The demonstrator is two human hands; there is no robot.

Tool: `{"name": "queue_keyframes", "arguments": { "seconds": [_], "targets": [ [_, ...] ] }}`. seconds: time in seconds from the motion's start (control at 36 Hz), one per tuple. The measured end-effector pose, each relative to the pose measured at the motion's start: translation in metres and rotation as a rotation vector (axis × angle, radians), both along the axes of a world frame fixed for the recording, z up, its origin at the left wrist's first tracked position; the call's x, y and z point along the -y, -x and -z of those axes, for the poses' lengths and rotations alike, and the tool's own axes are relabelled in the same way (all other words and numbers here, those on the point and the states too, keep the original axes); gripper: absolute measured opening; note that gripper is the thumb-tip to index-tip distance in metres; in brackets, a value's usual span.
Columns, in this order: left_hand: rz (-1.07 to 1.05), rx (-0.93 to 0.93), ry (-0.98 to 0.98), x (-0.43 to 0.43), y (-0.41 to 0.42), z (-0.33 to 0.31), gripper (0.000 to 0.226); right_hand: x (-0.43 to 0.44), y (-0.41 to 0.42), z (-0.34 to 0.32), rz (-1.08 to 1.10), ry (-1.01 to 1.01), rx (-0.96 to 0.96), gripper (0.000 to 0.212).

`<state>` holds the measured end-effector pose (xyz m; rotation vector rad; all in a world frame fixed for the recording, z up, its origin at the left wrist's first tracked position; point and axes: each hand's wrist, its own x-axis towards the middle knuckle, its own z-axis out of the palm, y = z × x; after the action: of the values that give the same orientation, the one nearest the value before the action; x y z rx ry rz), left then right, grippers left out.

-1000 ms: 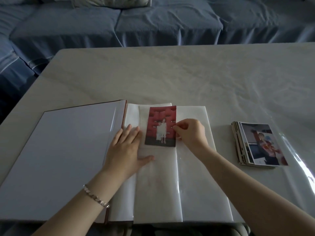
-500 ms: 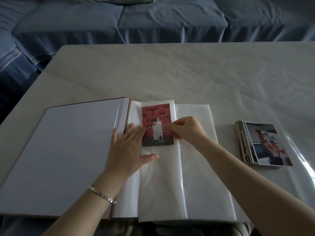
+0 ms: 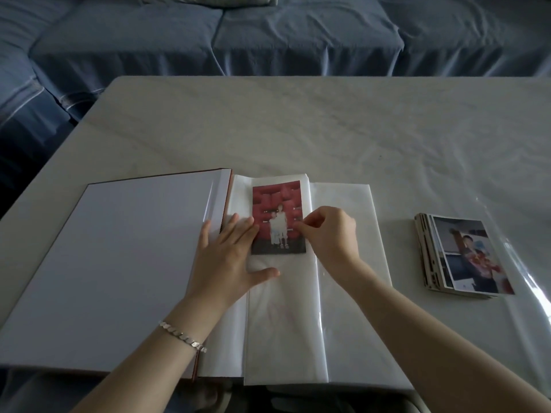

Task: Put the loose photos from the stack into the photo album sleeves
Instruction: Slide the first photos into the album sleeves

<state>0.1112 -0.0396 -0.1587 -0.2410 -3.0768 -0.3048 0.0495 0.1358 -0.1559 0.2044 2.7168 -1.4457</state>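
Photo with the red backdrop (image 3: 278, 217) sits at the top of the white sleeve page (image 3: 283, 323) of the open album (image 3: 119, 263), which lies along the near edge of the surface (image 3: 328, 129), over toward its left corner. The right grip (image 3: 331, 234) pinches the print's right edge with thumb and fingertips. The left grip (image 3: 229, 257) is spread flat, fingers straight, pressing the page just left of the print. Honestly can't tell if the print is already under the film or just lying on top. Handling-wise I'd guess it's featherlight, thin and bendy, with a glossy face that smudges and creases easily, so take it by the edges only and feed it in square so no corner catches. The sleeve film looks limp and clingy, so pinning the page flat seems smart. The stack of loose photos (image 3: 465, 254) waits near the right edge, well apart from the album with nothing in between. A blue sofa (image 3: 268, 34) sits past the far edge, out of the way. The only possible snag I see is the bracelet (image 3: 182, 335) over the album.
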Motion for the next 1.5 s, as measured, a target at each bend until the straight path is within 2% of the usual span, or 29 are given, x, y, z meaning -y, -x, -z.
{"name": "queue_keyframes", "arguments": {
  "seconds": [0.08, 0.19, 0.33, 0.39, 0.47, 0.58, 0.69, 0.81, 0.83, 0.92, 1.03, 1.14, 1.31, 1.44, 1.5],
  "targets": [
    [0.011, -0.012, 0.004, -0.001, 0.0, -0.001, 0.094, 0.002, 0.001, -0.001, -0.028, -0.098, -0.011, 0.018],
    [0.003, 0.027, 0.051, -0.001, 0.0, -0.001, 0.1, -0.001, 0.005, -0.003, -0.073, -0.183, 0.03, 0.006],
    [-0.002, 0.056, 0.123, 0.001, 0.001, -0.001, 0.098, -0.026, 0.001, -0.008, -0.132, -0.052, 0.057, 0.009],
    [0.005, 0.066, 0.135, 0.0, 0.0, -0.001, 0.097, -0.046, -0.006, -0.011, -0.126, -0.067, 0.034, 0.006],
    [0.034, 0.051, 0.09, -0.004, -0.002, -0.003, 0.084, -0.086, -0.016, -0.017, -0.069, -0.149, -0.033, 0.009],
    [0.114, 0.007, 0.079, -0.009, -0.007, -0.004, 0.06, -0.144, -0.023, -0.029, 0.178, -0.208, -0.112, 0.006],
    [0.153, -0.004, 0.076, -0.012, -0.006, -0.006, 0.053, -0.192, -0.022, -0.027, 0.308, -0.362, -0.044, 0.024],
    [0.152, 0.048, 0.099, -0.012, -0.005, -0.006, 0.055, -0.212, -0.02, -0.017, 0.311, -0.453, 0.225, 0.074],
    [0.15, 0.057, 0.101, -0.012, -0.005, -0.006, 0.057, -0.215, -0.02, -0.012, 0.292, -0.472, 0.278, 0.077],
    [0.14, 0.066, 0.108, -0.012, -0.005, -0.006, 0.06, -0.22, -0.019, -0.002, 0.225, -0.544, 0.321, 0.068],
    [0.136, 0.072, 0.118, -0.013, -0.005, -0.007, 0.06, -0.221, -0.021, 0.001, 0.434, -0.4, 0.101, 0.065],
    [0.133, 0.089, 0.125, -0.013, -0.005, -0.008, 0.063, -0.22, -0.026, -0.002, 0.553, -0.201, -0.116, 0.032],
    [0.135, 0.077, 0.117, -0.013, -0.005, -0.008, 0.068, -0.221, -0.023, -0.018, 0.51, -0.094, -0.152, 0.015],
    [0.133, 0.054, 0.102, -0.014, -0.007, -0.01, 0.057, -0.198, -0.024, -0.038, 0.418, 0.293, -0.076, 0.009],
    [0.136, 0.043, 0.084, -0.014, -0.007, -0.01, 0.057, -0.178, -0.028, -0.04, 0.362, 0.327, -0.076, 0.008]
  ]
}}
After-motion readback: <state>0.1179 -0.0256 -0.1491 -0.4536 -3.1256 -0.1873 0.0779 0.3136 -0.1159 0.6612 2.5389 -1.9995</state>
